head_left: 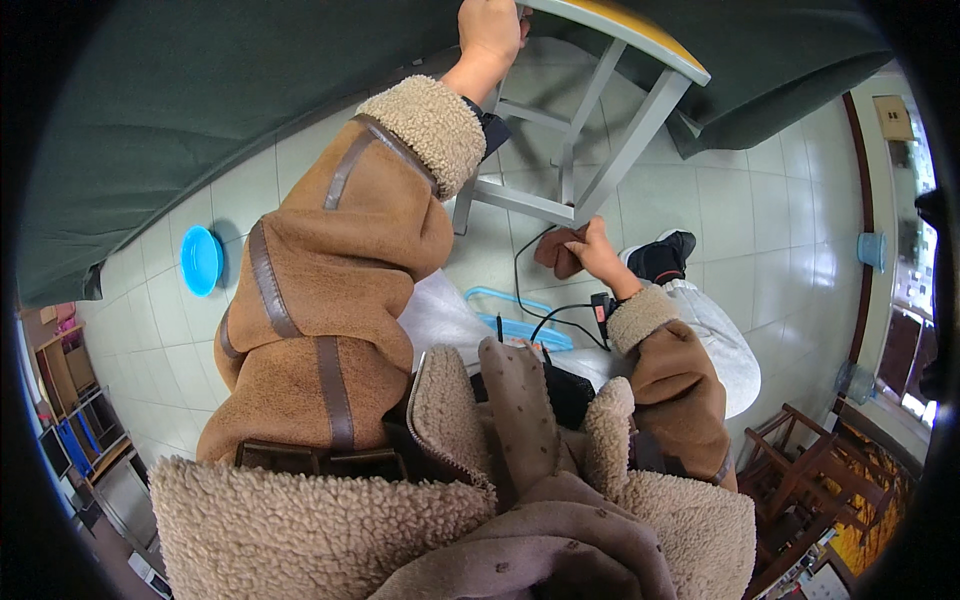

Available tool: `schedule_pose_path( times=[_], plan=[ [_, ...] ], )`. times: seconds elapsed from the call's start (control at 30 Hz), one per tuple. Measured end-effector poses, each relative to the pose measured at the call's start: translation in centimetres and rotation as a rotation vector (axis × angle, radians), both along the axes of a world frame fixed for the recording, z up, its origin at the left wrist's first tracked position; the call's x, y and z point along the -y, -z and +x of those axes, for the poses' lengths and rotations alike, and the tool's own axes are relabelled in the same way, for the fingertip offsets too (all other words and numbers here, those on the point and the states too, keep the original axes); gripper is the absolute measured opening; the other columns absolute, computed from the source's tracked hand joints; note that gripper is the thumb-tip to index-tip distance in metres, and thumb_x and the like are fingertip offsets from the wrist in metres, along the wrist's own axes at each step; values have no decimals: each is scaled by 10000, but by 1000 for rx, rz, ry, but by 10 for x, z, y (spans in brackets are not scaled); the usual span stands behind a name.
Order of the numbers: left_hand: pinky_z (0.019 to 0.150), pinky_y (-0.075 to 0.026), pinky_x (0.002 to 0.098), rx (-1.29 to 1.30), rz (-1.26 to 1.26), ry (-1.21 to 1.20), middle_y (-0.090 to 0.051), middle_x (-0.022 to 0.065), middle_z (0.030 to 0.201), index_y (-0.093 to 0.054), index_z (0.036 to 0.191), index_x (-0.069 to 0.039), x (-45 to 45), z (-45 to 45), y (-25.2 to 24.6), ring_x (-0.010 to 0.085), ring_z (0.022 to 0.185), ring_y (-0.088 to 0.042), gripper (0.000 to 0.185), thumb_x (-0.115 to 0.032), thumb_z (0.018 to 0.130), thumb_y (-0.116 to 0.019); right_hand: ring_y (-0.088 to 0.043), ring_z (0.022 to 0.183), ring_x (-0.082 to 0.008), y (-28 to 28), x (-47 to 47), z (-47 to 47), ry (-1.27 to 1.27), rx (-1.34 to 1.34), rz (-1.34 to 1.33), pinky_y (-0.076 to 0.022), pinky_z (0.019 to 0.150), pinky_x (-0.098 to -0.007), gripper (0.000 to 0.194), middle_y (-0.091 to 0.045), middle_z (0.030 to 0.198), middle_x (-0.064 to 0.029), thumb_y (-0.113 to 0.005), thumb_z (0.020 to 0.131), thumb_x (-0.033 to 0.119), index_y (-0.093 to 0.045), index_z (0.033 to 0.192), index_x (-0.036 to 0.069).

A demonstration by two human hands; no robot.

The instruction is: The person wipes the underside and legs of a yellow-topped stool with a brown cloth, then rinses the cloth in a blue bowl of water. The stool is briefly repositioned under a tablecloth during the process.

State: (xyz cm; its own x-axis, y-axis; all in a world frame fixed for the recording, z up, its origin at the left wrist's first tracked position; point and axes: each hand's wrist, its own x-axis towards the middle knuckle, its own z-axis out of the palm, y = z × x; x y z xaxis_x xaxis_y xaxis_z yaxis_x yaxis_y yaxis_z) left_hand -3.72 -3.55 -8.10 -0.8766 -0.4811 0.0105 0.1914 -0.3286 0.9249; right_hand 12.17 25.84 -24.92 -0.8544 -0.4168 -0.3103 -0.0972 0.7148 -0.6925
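A stool with a grey metal frame (634, 146) and a yellow-topped seat (645, 28) stands before me, its seat towards the top of the view. My left hand (491, 34) grips the frame just below the seat; some of its fingers are hidden behind the metal. Down by the lower end of the nearest leg, my right hand (598, 253) holds a bunched brown cloth (559, 253). The cloth is close to that leg end, and I cannot tell whether they touch. Whether all the stool's feet rest on the tiles is unclear.
Dark green cloth (187, 97) hangs along the left and top. A blue basin (201, 260) sits on the tiled floor (300, 161). Between my legs lie a light-blue plastic object (529, 330) and a black cable (517, 274). Brown wooden stools (817, 472) are stacked at lower right.
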Motion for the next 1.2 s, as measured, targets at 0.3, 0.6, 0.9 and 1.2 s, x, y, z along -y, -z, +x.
schedule_pose_path(
  times=[0.3, 0.6, 0.9, 1.2],
  plan=[
    [373, -316, 312, 33, -115, -32, -464, 8, 469, -507, 557, -93, 1, -1, -2, 131, 381, -435, 561, -457, 975, -424, -653, 872, -329, 49, 23, 33, 396, 127, -201, -523, 768, -373, 431, -638, 941, -217, -753, 711, 51, -495, 1022, -99],
    [376, -315, 316, 77, -140, -43, -458, 19, 462, -483, 532, -96, -1, -1, -6, 138, 382, -446, 585, -482, 969, -432, -610, 945, -385, 27, 52, 48, 621, -90, -133, -486, 838, -410, 437, -615, 997, -246, -740, 739, 138, -531, 1050, -85],
    [375, -302, 321, 18, -53, -20, -447, 7, 465, -481, 550, -98, -2, -1, 0, 130, 375, -431, 553, -457, 970, -460, -557, 1050, -437, 14, 64, 35, 742, -187, 133, -449, 890, -462, 538, -582, 1068, -278, -752, 733, 205, -510, 1104, -101],
    [380, -309, 321, -1, -96, -50, -445, 5, 465, -498, 566, -85, -3, 4, -3, 138, 377, -440, 529, -425, 970, -472, -678, 830, -390, 56, 40, 52, 533, 146, -10, -522, 738, -428, 311, -686, 864, -251, -721, 730, 141, -642, 922, -91]
  ],
)
